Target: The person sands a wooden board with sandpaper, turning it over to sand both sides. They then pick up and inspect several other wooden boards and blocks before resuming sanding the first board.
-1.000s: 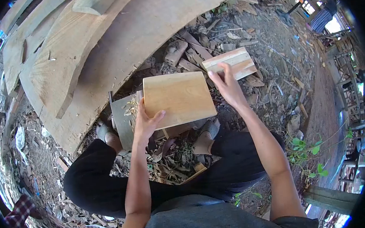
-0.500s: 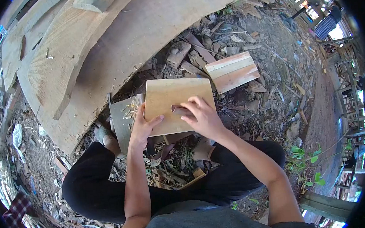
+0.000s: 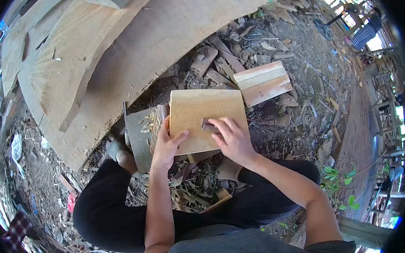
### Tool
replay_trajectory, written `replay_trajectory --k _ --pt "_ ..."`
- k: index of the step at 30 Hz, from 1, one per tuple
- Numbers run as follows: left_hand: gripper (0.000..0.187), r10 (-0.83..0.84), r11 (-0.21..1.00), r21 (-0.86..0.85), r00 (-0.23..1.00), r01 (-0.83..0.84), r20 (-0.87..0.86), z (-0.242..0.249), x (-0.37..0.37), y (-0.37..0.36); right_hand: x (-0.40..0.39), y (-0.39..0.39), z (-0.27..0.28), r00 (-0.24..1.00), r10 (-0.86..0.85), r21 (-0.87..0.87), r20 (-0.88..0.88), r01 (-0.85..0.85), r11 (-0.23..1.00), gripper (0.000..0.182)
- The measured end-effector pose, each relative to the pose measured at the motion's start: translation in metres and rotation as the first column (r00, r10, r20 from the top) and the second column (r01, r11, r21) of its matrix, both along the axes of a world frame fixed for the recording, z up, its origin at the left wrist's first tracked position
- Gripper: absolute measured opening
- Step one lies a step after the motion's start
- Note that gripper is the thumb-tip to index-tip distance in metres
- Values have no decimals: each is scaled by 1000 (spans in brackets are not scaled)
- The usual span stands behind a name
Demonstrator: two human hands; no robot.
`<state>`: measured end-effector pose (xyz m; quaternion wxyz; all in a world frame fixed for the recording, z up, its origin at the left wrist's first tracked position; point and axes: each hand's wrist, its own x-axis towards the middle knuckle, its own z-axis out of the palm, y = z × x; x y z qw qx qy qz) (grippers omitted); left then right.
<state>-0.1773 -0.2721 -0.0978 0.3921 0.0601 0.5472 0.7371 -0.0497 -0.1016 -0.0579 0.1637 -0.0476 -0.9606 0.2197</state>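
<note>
The board (image 3: 189, 111) is smooth wood, the slab (image 3: 69, 65) rougher.

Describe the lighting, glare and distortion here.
Head view throughout: strong fisheye bending with black corners; glare whites out patches at upper right; soft light falls on the pale-brown rectangular wooden board, its outline clear; the black cloth trousers show little detail.

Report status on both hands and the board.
Left hand gripping wooden board at left edge. Right hand holding curled brown piece over the board. Nothing visibly in the way.
</note>
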Motion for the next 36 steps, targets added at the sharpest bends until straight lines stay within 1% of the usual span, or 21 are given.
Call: replay_trajectory --k 2,3,5,7,9,12,14,16,18,19,22,23,25,26,28,29,31,32,33,35,36 --pt "68 34 996 78 999 -35 15 1 3 2 0 4 -4 999 -39 -46 10 39 998 34" --pt "68 12 997 81 1000 -13 12 0 5 3 1 6 -6 998 -60 -93 18 62 994 33" --pt "68 40 997 67 999 -42 32 -1 5 2 10 4 -11 999 -40 -67 -20 39 997 30" --pt "67 30 998 55 998 -33 54 -1 6 1 13 2 -12 997 -70 -174 32 75 982 27" --pt "67 8 986 162 974 -46 228 2 6 -2 12 3 -13 997 -78 -172 17 80 982 26" --pt "67 -4 971 229 960 -62 279 2 10 -1 6 16 -19 1000 -23 -155 12 25 988 24" --pt "67 1 974 219 961 -65 278 3 15 2 -10 42 -26 990 -138 -79 21 139 987 23" --pt "67 38 978 182 953 -97 301 7 19 1 -35 73 -51 932 -356 -115 -67 347 931 20" --pt "65 89 988 100 961 -119 262 17 27 6 -50 65 -58 889 -441 -108 -126 429 897 18" --pt "63 150 987 22 961 -159 233 20 30 7 -51 39 -54 931 -338 -162 -138 315 935 17" --pt "61 95 982 134 961 -133 261 9 29 1 -38 -28 -23 981 -37 -321 -193 -27 947 14" --pt "62 60 975 189 958 -116 279 6 28 -1 -35 -29 -19 974 36 -246 -225 -93 965 14" --pt "63 63 980 166 960 -112 273 11 33 2 -46 3 -36 986 -20 -110 -167 2 994 13" --pt "63 76 985 134 966 -112 247 13 34 2 -54 29 -45 985 -25 -115 -168 6 993 13" --pt "63 107 985 112 971 -133 212 12 34 5 -67 69 -52 902 -388 -140 -190 366 920 11" --pt "63 99 985 118 973 -126 208 13 32 5 -67 58 -56 898 -393 -137 -196 372 918 11" --pt "63 123 984 99 965 -149 231 18 36 7 -55 4 -44 943 -281 -286 -179 223 932 10" --pt "64 91 983 133 969 -124 231 11 34 6 -50 -18 -36 946 -109 -69 -306 92 993 12" --pt "64 89 984 128 968 -122 237 7 36 8 -49 -32 -25 915 -26 -78 -402 -5 997 15" --pt "65 138 980 114 969 -164 206 4 39 3 -58 4 -38 964 67 46 -257 -57 997 13" --pt "65 138 979 115 965 -167 224 8 40 3 -65 22 -40 961 72 36 -267 -64 997 13"
